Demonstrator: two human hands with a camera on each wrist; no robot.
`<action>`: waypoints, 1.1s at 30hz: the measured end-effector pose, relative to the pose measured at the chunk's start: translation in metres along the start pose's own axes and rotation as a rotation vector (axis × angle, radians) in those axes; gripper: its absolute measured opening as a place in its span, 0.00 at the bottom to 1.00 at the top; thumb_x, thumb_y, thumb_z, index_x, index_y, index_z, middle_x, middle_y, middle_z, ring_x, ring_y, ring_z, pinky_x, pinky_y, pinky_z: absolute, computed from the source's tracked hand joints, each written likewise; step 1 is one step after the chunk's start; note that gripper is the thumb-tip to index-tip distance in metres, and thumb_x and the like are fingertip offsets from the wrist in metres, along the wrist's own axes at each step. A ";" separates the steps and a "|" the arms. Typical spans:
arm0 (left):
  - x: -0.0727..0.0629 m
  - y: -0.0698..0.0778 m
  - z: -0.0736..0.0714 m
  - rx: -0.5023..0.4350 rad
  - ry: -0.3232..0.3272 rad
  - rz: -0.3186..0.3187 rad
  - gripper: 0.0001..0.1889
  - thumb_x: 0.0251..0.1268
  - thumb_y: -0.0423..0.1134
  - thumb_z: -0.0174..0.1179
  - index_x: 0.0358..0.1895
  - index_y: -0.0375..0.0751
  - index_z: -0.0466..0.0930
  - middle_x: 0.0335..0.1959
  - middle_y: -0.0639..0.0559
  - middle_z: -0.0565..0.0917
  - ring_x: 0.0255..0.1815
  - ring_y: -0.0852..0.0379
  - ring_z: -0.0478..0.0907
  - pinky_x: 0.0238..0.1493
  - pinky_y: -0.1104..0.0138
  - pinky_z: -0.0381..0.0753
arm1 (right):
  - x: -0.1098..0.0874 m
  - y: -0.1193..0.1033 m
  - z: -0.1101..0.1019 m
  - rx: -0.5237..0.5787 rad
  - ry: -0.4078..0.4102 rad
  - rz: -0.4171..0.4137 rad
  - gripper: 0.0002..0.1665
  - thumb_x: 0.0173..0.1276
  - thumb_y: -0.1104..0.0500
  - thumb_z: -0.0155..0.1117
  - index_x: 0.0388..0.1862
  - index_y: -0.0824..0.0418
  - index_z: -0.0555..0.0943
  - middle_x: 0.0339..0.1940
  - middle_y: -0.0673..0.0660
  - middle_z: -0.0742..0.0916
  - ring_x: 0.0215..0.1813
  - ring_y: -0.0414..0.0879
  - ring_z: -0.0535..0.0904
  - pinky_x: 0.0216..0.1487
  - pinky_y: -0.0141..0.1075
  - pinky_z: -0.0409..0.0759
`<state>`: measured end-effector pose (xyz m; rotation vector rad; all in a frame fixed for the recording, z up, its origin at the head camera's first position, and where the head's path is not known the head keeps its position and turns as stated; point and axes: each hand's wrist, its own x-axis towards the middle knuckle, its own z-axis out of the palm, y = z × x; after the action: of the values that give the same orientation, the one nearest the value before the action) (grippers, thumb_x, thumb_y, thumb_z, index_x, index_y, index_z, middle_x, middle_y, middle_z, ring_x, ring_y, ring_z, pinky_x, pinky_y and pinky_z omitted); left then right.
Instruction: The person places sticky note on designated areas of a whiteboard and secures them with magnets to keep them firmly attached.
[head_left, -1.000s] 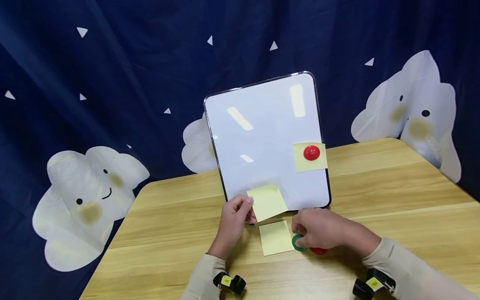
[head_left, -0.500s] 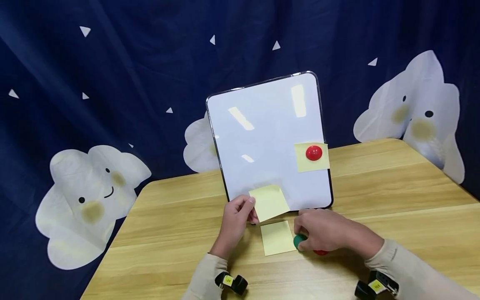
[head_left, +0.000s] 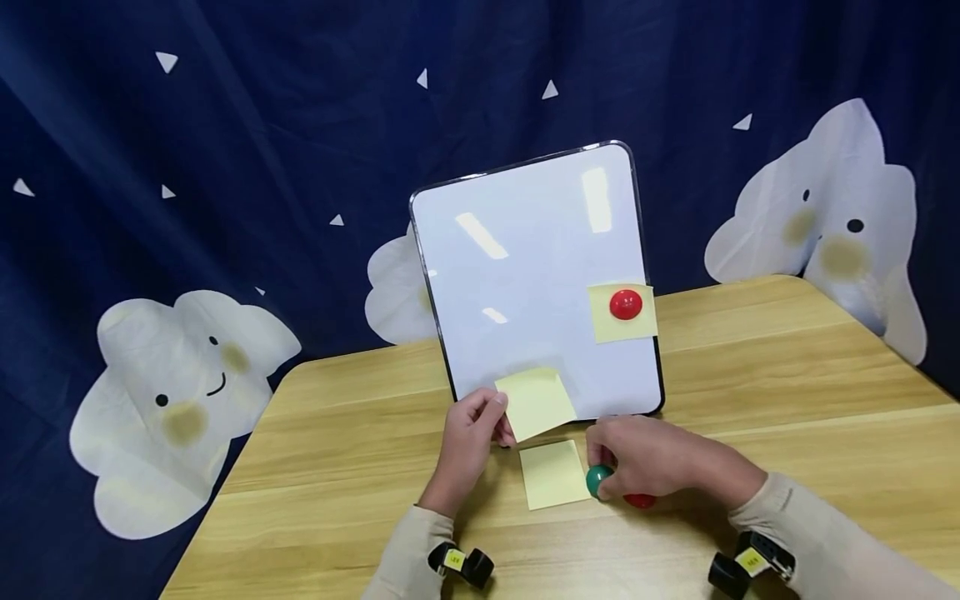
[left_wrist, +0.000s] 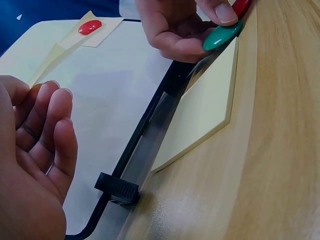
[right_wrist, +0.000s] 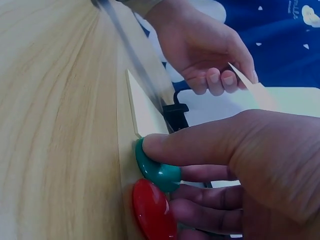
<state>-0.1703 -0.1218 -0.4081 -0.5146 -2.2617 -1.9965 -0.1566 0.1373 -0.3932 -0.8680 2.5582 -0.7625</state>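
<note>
Oblong patches of glare are thrown back by the whiteboard (head_left: 540, 283) in the head view, where the table (head_left: 337, 467) is brightly lit and soft shadow is cast below the right hand (head_left: 647, 457). Small highlights are caught by the green disc (head_left: 597, 481). In the right wrist view, the held note (right_wrist: 262, 96) is washed nearly white.

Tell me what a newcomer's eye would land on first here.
Probably the glossy red disc on the yellow note at the right edge of the whiteboard. Next, the green disc pinched in the right hand, beside the pad of notes. Behind, a smiling cloud stands out on the dark blue curtain at left.
</note>
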 end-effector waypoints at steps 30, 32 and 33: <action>-0.001 -0.002 0.000 -0.004 0.005 -0.007 0.17 0.79 0.42 0.53 0.33 0.31 0.77 0.23 0.44 0.79 0.21 0.55 0.80 0.29 0.65 0.84 | 0.009 0.009 -0.008 0.539 0.368 -0.019 0.09 0.67 0.62 0.70 0.38 0.62 0.76 0.31 0.57 0.81 0.32 0.54 0.78 0.32 0.37 0.80; -0.001 -0.001 0.000 -0.002 0.005 -0.008 0.17 0.79 0.42 0.53 0.33 0.32 0.78 0.22 0.45 0.79 0.21 0.55 0.80 0.29 0.65 0.84 | 0.008 0.008 -0.010 0.591 0.384 -0.003 0.11 0.68 0.61 0.69 0.40 0.64 0.76 0.31 0.59 0.81 0.30 0.56 0.79 0.32 0.38 0.82; 0.000 -0.001 0.000 0.000 0.005 -0.009 0.17 0.79 0.41 0.53 0.33 0.32 0.78 0.22 0.45 0.79 0.21 0.55 0.80 0.29 0.65 0.84 | 0.008 0.008 -0.011 0.620 0.396 0.006 0.12 0.68 0.61 0.69 0.41 0.66 0.76 0.31 0.60 0.81 0.30 0.57 0.80 0.32 0.40 0.83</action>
<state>-0.1703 -0.1220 -0.4094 -0.4999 -2.2651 -1.9990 -0.1717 0.1417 -0.3902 -0.5390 2.3718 -1.7436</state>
